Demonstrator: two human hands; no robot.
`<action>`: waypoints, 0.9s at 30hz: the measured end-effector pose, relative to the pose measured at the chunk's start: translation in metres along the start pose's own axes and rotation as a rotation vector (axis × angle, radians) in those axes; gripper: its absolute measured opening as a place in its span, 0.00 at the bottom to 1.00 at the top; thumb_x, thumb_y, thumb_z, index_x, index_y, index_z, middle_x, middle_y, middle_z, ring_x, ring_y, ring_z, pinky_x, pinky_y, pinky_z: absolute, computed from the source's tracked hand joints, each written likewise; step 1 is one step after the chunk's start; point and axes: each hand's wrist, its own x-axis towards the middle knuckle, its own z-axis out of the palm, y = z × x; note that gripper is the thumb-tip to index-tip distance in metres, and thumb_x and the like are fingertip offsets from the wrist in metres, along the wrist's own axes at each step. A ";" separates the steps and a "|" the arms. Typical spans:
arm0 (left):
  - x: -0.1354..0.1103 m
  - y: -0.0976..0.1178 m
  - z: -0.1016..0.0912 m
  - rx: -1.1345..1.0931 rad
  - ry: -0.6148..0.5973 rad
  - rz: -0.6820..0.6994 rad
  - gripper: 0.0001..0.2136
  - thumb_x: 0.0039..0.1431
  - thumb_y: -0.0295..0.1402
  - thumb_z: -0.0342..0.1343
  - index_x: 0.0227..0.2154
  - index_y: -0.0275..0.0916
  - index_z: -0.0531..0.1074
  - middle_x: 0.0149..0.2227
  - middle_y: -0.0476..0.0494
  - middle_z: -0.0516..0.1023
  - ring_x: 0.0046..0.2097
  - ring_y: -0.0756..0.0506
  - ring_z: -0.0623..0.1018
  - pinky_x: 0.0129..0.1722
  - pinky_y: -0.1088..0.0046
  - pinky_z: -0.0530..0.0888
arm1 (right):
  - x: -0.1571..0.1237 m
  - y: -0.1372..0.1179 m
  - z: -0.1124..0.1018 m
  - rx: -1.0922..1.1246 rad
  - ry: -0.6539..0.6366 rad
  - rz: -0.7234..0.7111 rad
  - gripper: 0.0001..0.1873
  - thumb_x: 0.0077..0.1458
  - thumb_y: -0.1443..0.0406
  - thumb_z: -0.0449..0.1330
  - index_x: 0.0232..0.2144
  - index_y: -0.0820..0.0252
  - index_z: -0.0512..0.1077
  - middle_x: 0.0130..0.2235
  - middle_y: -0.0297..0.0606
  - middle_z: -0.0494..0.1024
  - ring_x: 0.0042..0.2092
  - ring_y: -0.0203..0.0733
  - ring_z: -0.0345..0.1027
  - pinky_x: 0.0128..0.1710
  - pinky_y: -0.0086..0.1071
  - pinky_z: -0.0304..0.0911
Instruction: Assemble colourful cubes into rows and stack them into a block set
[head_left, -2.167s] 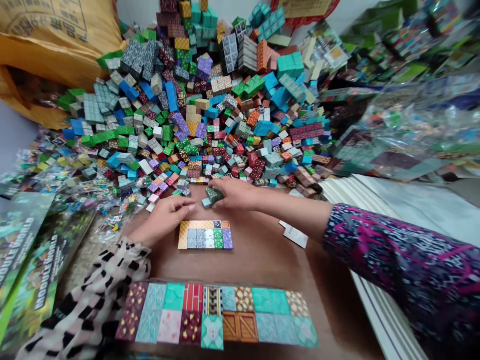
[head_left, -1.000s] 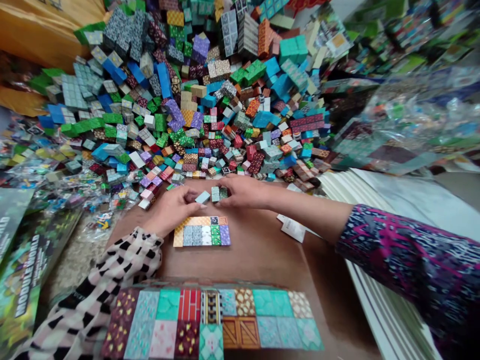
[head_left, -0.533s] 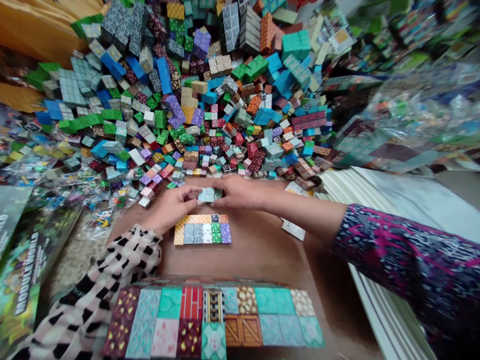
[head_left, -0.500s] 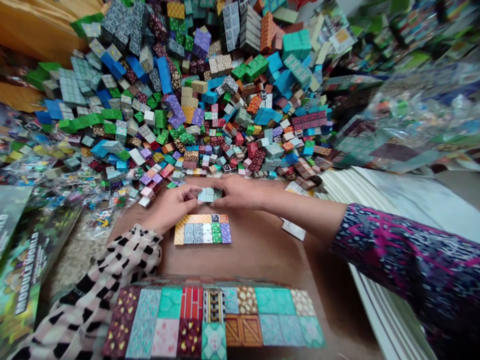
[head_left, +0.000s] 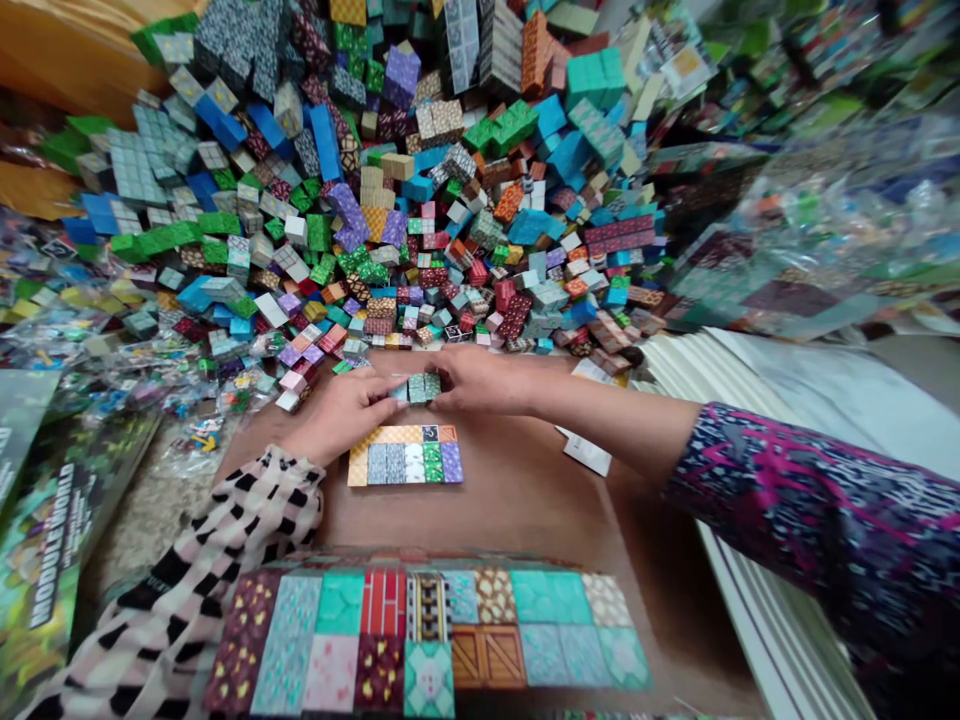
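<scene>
Directly between grips (head_left: pixel 341 410) (head_left: pixel 480 380), greenish blocks (head_left: pixel 418 389)

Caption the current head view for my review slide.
Left hand and right hand handle small grey-green blocks between a heap of colourful blocks and a patterned panel.

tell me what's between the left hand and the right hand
In the head view, a few small grey-green blocks lie between the left hand and the right hand, partly hidden.
</scene>
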 end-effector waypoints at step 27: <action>0.002 0.009 -0.002 0.089 0.006 -0.155 0.17 0.52 0.34 0.61 0.45 0.35 0.74 0.36 0.44 0.74 0.39 0.43 0.72 0.41 0.65 0.70 | -0.021 0.013 -0.015 -0.147 -0.067 0.165 0.16 0.50 0.59 0.59 0.39 0.64 0.71 0.42 0.45 0.75 0.39 0.44 0.67 0.30 0.31 0.54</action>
